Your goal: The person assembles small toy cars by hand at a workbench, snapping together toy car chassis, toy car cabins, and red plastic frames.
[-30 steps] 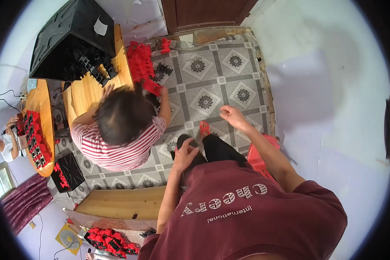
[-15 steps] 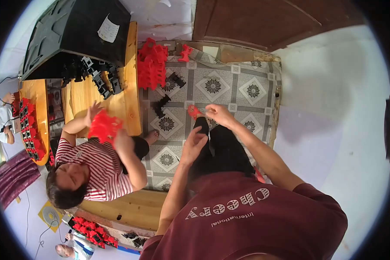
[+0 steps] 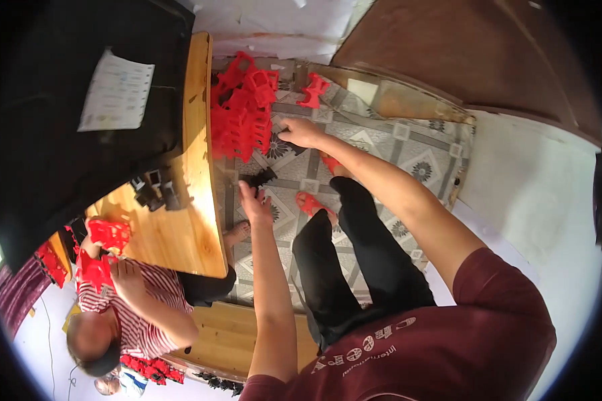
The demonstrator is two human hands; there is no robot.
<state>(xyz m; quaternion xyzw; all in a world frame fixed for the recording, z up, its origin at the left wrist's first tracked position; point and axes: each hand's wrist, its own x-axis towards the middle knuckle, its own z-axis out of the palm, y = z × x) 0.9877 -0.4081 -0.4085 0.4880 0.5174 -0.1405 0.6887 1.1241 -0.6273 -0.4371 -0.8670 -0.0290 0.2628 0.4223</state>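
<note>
My left hand [image 3: 256, 206] is stretched down over the patterned floor with its fingers apart. Its fingertips are at the left end of a black plastic bracket-like part [image 3: 263, 177] that lies there. Farther off, my right hand [image 3: 304, 133] is low, its fingers bent in at the end of a second black plastic part [image 3: 291, 148]. The hand covers some of that part, and the fingertips show only in part. Just beyond the right hand rises a heap of red plastic frames [image 3: 242, 123]. A single red frame [image 3: 313, 90] lies apart from it near the wall.
To the left is a wooden table [image 3: 194, 220] with black parts [image 3: 155, 190] and a big black crate [image 3: 47, 87] bearing a paper sheet [image 3: 117, 92]. A co-worker in a striped shirt [image 3: 150, 307] holds red frames [image 3: 107, 235]. A low wooden bench [image 3: 224, 337] is behind.
Both my hands have moved forward and down, apart from each other, to the black parts. My view has shifted leftward and closer to the crate. The co-worker's hands have moved away from the table's middle.
</note>
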